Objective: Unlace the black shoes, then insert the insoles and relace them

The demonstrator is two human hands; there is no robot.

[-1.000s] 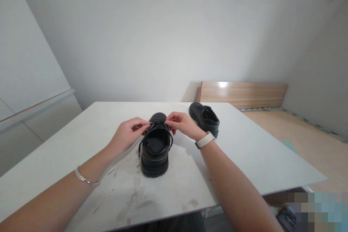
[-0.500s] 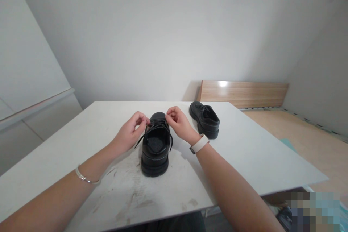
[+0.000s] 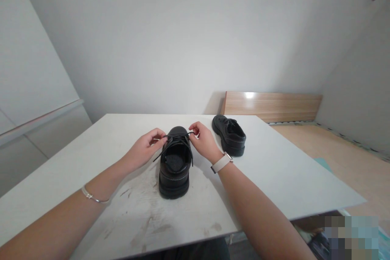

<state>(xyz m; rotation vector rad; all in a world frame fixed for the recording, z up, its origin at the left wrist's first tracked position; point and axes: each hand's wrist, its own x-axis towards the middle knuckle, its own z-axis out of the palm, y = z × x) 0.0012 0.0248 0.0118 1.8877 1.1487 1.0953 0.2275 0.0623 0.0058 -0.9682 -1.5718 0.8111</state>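
Observation:
A black lace-up shoe (image 3: 174,180) stands on the white table, its heel towards me and its opening facing up. Black shoelaces (image 3: 177,138) cross over its front, with loose ends hanging down both sides of the opening. On the left, my left hand (image 3: 149,144) pinches a part of the lace between thumb and fingers, close beside the shoe. Across from it, my right hand (image 3: 203,140) grips another part of the lace at the shoe's right side, the cord showing between thumb and forefinger.
A second black shoe (image 3: 233,136) rests farther back to the right on the white table (image 3: 274,170). Brown smudges mark the tabletop near me. Behind it, a wooden board (image 3: 274,103) leans near the wall. Below the table's right edge lie blurred items.
My right hand has shifted slightly to the right, and the lace now shows between its fingers. My left hand has flattened a little, staying beside the shoe.

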